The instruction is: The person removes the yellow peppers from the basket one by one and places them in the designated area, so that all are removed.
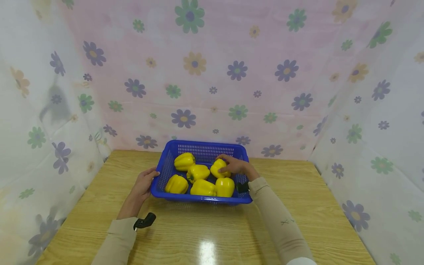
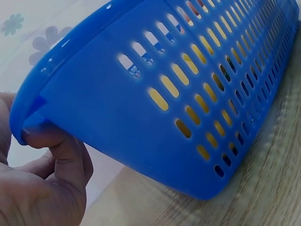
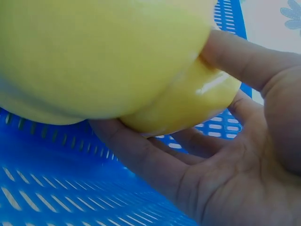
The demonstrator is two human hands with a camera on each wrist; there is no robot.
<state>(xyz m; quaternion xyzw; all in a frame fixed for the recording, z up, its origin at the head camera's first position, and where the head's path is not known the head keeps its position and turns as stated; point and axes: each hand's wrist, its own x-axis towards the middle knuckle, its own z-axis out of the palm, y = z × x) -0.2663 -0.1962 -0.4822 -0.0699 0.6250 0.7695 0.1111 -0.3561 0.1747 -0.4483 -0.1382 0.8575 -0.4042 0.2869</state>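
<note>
With the blue perforated basket on the desk, your left hand grips its left rim, presumably to steady it, while your right hand clasps the right-rear yellow bell pepper inside from opposite sides, likely for security.

Beige sleeves, black wrist devices, small dark marking on right sleeve.

I see bright yellow bell peppers, a solid blue basket and a light-brown wood-grain bench; my sleeves are beige, and the pink and white cloth bears purple, green and orange flowers.
</note>
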